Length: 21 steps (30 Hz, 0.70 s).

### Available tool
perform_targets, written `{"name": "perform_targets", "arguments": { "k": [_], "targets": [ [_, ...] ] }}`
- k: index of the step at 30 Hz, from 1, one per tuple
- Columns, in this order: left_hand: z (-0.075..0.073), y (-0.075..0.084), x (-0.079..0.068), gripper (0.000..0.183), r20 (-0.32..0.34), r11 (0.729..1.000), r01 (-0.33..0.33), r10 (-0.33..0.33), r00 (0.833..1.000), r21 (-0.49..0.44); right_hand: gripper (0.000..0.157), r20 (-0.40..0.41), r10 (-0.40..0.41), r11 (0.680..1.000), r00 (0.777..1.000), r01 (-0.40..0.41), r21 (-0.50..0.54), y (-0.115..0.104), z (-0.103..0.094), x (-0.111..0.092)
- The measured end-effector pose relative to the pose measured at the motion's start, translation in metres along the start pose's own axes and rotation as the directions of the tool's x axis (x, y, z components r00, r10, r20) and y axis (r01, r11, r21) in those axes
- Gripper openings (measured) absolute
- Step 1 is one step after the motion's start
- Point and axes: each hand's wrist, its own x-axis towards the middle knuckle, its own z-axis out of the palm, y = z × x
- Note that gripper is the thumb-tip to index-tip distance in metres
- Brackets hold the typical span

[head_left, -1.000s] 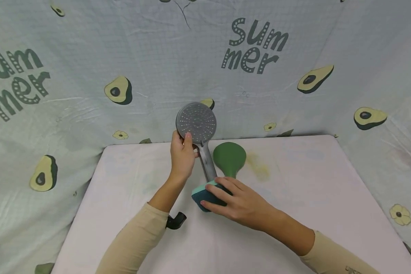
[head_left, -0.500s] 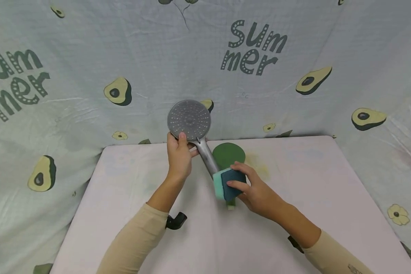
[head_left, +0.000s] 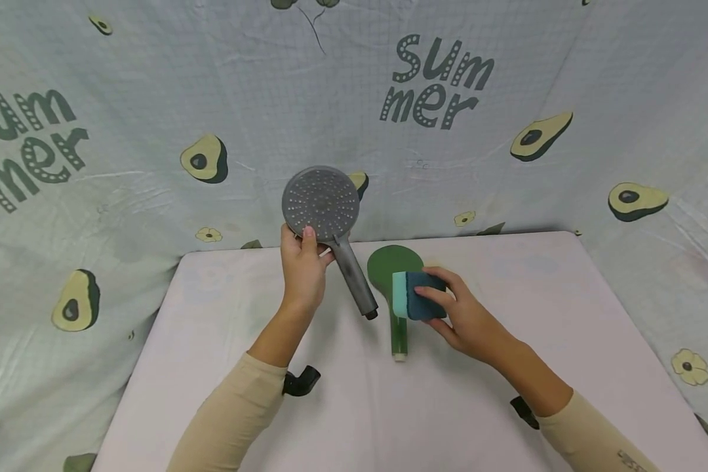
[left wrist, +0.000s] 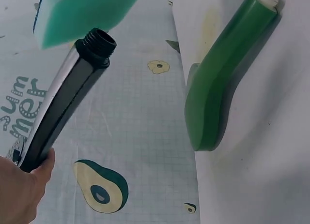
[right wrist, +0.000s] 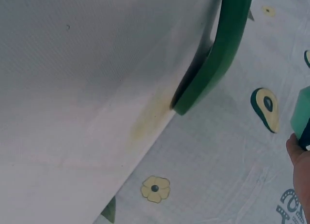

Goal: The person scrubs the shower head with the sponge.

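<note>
A grey shower head (head_left: pixel 321 203) is held up over the table by my left hand (head_left: pixel 303 272), which grips it at the head, thumb on the nozzle face's edge. Its handle slants down to the right; the black threaded end (left wrist: pixel 99 42) shows in the left wrist view. My right hand (head_left: pixel 466 314) pinches a sponge (head_left: pixel 421 295), teal on one face and dark blue on the other, to the right of the handle and apart from it. Behind the sponge a green shower head (head_left: pixel 398 262) lies on the table, its handle toward me, partly covered in the head view.
The table (head_left: pixel 224 295) has a pale cloth with a yellowish stain (right wrist: pixel 147 120) near its far edge. A hanging cloth (head_left: pixel 271 118) printed with avocados stands behind it. Black wrist-camera parts (head_left: pixel 302 381) show by both sleeves.
The sponge has come off the grey shower head's handle and moved right and up with my right hand, baring the threaded end. My left hand has shifted the shower head slightly left.
</note>
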Motion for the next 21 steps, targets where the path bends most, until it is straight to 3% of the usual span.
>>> {"name": "perform_targets", "arguments": {
  "k": [10,16,21],
  "targets": [
    [0.003,-0.002,-0.005,0.044,0.087,0.998,0.046,-0.049,0.995,0.036,0.049,-0.01,0.025,1.0,1.0,-0.024,0.015,-0.004,-0.003,0.007],
    [0.006,-0.006,-0.005,0.05,0.106,0.999,0.034,-0.036,0.994,0.021,0.049,-0.02,0.03,0.999,0.999,-0.03,0.026,-0.007,0.0,0.01],
    [0.003,-0.01,-0.005,0.053,0.116,0.996,0.066,-0.073,0.991,0.06,0.049,-0.02,0.036,0.999,0.999,-0.035,0.025,-0.01,0.002,0.011]
  ]
}}
